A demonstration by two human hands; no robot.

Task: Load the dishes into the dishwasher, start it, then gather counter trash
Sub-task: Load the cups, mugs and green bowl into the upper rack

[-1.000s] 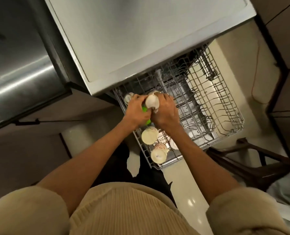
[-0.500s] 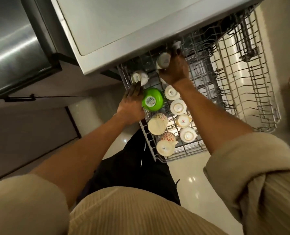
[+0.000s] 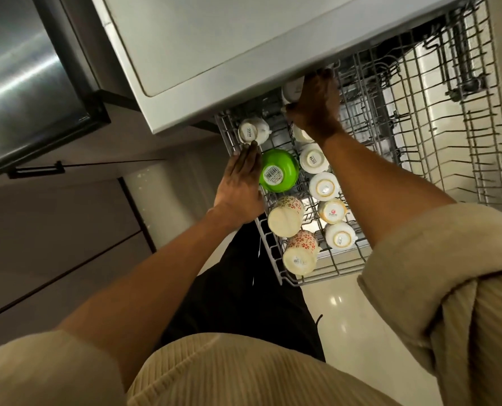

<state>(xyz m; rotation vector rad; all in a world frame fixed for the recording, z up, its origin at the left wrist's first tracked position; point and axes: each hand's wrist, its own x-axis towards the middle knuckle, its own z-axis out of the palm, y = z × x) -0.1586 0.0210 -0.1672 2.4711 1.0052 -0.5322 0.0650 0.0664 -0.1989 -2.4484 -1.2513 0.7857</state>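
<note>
My right hand [image 3: 314, 108] grips a white cup [image 3: 292, 89], fingers curled round it, at the far end of the upper rack [image 3: 419, 148], right under the counter edge [image 3: 214, 92]. Risk: the cup could knock that edge or the cup just nearer me [image 3: 301, 134] if I set it down blind, since my hand hides the tines below it; a tilted seat would likely let it tip or rattle. My left hand [image 3: 241, 183] lies flat with fingers straight along the rack's left rail, touching the green bowl [image 3: 278, 174] beside it, fingertips near another white cup [image 3: 252, 130]. Right arm is stretched well forward, wrist bent down; left arm is extended less. Six more cups stand inverted nearer me than the grip.
</note>
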